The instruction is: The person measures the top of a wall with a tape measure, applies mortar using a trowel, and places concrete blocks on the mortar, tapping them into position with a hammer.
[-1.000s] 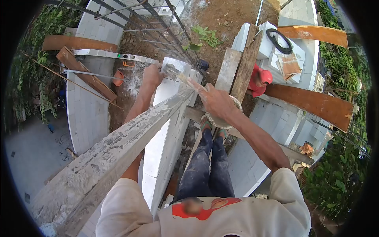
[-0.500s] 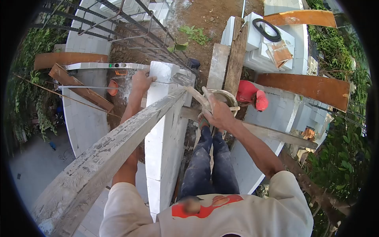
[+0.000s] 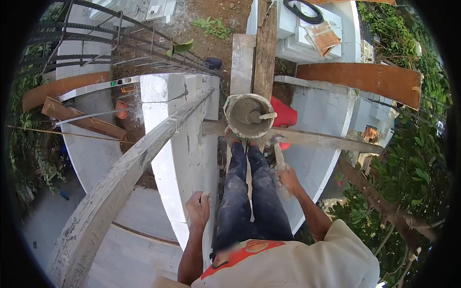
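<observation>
My right hand (image 3: 288,180) grips the pale wooden handle of a hammer (image 3: 280,156). Its metal head points away from me, beyond my right knee. My left hand (image 3: 198,207) is curled closed beside the white block wall (image 3: 189,144), with nothing visible in it. At the wall's far end sits a white block (image 3: 162,87). A bucket (image 3: 229,124) of grey mortar stands past my feet, a wooden-handled tool (image 3: 267,115) sunk in it. Along the wall's left side a mortar-stained timber beam (image 3: 129,168) slants.
Rebar (image 3: 120,36) rises at the upper left. Planks (image 3: 265,57) run beyond the bucket, and another plank (image 3: 331,140) crosses near my feet. Below, a person in red (image 3: 283,114) is partly hidden by the bucket. Stacked white blocks (image 3: 307,45) carry a black coil (image 3: 303,12).
My left hand has left the block at the wall's end and drawn back toward me. My right hand has brought the hammer back from the wall to my right side. The view has shifted.
</observation>
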### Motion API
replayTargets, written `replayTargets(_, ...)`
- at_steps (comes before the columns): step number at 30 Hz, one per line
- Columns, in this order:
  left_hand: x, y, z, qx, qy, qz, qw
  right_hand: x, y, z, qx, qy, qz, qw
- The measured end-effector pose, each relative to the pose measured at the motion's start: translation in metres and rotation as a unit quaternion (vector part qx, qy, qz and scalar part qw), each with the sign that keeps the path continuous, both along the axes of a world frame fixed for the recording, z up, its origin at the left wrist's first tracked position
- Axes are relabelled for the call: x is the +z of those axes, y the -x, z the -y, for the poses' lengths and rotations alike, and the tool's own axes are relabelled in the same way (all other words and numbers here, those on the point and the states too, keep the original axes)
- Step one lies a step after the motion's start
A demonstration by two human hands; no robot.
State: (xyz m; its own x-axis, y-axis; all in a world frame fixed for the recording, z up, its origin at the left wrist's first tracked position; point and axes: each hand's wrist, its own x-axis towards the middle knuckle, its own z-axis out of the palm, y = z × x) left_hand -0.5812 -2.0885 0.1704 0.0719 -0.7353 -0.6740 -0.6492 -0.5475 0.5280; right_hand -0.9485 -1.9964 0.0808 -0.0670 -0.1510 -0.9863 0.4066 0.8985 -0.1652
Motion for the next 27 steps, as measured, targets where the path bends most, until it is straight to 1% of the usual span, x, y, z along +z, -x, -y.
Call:
replayTargets(1, 0.002, 0.020, -0.009, -0.064, -0.096, 0.014, 0.993, -0.014, 0.004, 0.004, -0.026, 0.016, -0.029, 0.999)
replayTargets(2, -0.019, 0.018, -0.037, -0.150, -0.076, -0.013, 0.986, -0.025, 0.006, 0.008, -0.051, 0.033, -0.055, 0.997)
replayTargets(3, -0.048, 0.011, -0.070, -0.234, -0.054, -0.040, 0.970, -0.030, 0.008, 0.017, -0.049, 0.028, -0.053, 0.997)
replayTargets(4, -0.063, 0.016, -0.090, -0.230, -0.059, -0.040, 0.971, -0.031, 0.011, 0.027, -0.046, 0.046, -0.083, 0.994)
replayTargets(5, -0.075, 0.023, -0.111, -0.237, -0.133, -0.002, 0.962, -0.029, 0.013, 0.033, -0.042, 0.065, -0.112, 0.991)
replayTargets(6, -0.077, 0.031, -0.126, -0.239, -0.207, 0.036, 0.948, -0.026, 0.013, 0.029, -0.035, 0.063, -0.109, 0.991)
replayTargets(7, -0.075, 0.043, -0.128, -0.227, -0.207, 0.039, 0.951, -0.022, 0.012, 0.026, -0.004, 0.073, -0.119, 0.990)
replayTargets(9, -0.076, 0.056, -0.118, -0.301, -0.305, 0.097, 0.898, -0.010, 0.005, 0.022, 0.036, 0.094, -0.118, 0.988)
replayTargets(10, -0.076, 0.055, -0.116, -0.287, -0.305, 0.102, 0.902, -0.001, 0.003, 0.015, 0.088, 0.086, -0.106, 0.987)
replayTargets(11, -0.076, 0.054, -0.116, -0.277, -0.298, 0.062, 0.911, 0.011, 0.001, 0.007, 0.142, 0.076, -0.094, 0.982)
replayTargets(12, -0.076, 0.051, -0.118, -0.266, -0.288, 0.022, 0.920, 0.025, -0.002, 0.004, 0.155, 0.083, -0.086, 0.981)
replayTargets(13, -0.079, 0.046, -0.117, -0.254, -0.280, 0.027, 0.925, 0.039, -0.004, 0.009, 0.252, 0.101, -0.085, 0.959)
replayTargets(14, -0.081, 0.040, -0.117, -0.263, -0.255, -0.005, 0.931, 0.050, -0.006, 0.012, 0.346, 0.117, -0.085, 0.927)
replayTargets(15, -0.079, 0.037, -0.116, -0.274, -0.231, -0.038, 0.933, 0.051, -0.010, 0.007, 0.352, 0.125, -0.083, 0.924)
replayTargets(16, -0.070, 0.039, -0.109, -0.268, -0.226, -0.035, 0.936, 0.046, -0.016, -0.001, 0.440, 0.193, -0.117, 0.869)
replayTargets(17, -0.061, 0.041, -0.101, -0.153, -0.236, -0.095, 0.955, 0.040, -0.018, -0.009, 0.519, 0.257, -0.152, 0.801)
replayTargets(18, -0.051, 0.046, -0.090, -0.037, -0.241, -0.155, 0.957, 0.042, -0.020, -0.008, 0.522, 0.262, -0.154, 0.797)
replayTargets(19, -0.040, 0.052, -0.078, -0.033, -0.235, -0.157, 0.959, 0.045, -0.026, -0.006, 0.522, 0.323, -0.165, 0.771)
replayTargets(20, -0.027, 0.057, -0.068, 0.054, -0.233, -0.235, 0.942, 0.049, -0.033, -0.006, 0.521, 0.383, -0.174, 0.743)
replayTargets(21, -0.018, 0.060, -0.066, 0.139, -0.231, -0.310, 0.912, 0.060, -0.038, 0.002, 0.524, 0.384, -0.174, 0.740)
replayTargets(22, -0.015, 0.058, -0.071, 0.137, -0.231, -0.313, 0.911, 0.075, -0.043, 0.017, 0.527, 0.376, -0.120, 0.753)
replayTargets(23, -0.015, 0.057, -0.074, 0.156, -0.210, -0.360, 0.895, 0.086, -0.048, 0.025, 0.526, 0.365, -0.071, 0.765)
replayTargets(24, -0.018, 0.059, -0.073, 0.172, -0.188, -0.409, 0.876, 0.090, -0.052, 0.025, 0.523, 0.360, -0.082, 0.768)
replayTargets(25, -0.018, 0.063, -0.071, 0.161, -0.190, -0.418, 0.873, 0.090, -0.054, 0.027, 0.502, 0.333, -0.043, 0.797)
replayTargets(26, -0.016, 0.065, -0.072, 0.112, -0.184, -0.355, 0.910, 0.088, -0.055, 0.029, 0.477, 0.307, -0.003, 0.824)
replayTargets(27, -0.018, 0.066, -0.076, 0.062, -0.175, -0.287, 0.940, 0.081, -0.056, 0.026, 0.448, 0.294, -0.006, 0.844)
